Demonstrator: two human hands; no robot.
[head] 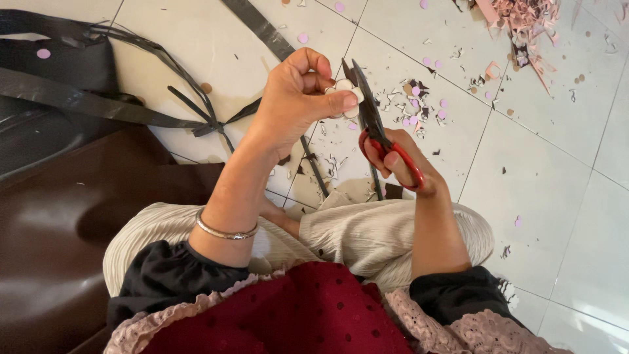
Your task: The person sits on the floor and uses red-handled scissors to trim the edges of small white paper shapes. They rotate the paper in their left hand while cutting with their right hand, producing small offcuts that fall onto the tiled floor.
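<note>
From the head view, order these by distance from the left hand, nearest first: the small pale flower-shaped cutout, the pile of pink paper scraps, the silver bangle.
1. Small pale flower-shaped cutout: pinched in the left hand fingertips.
2. Silver bangle: down on that wrist.
3. Pile of pink paper scraps: floor, far upper right.

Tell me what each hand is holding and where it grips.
The left hand pinches a small pale flower-shaped cutout by its edge, between thumb and fingers. The right hand holds scissors by their red handle loops.
</note>
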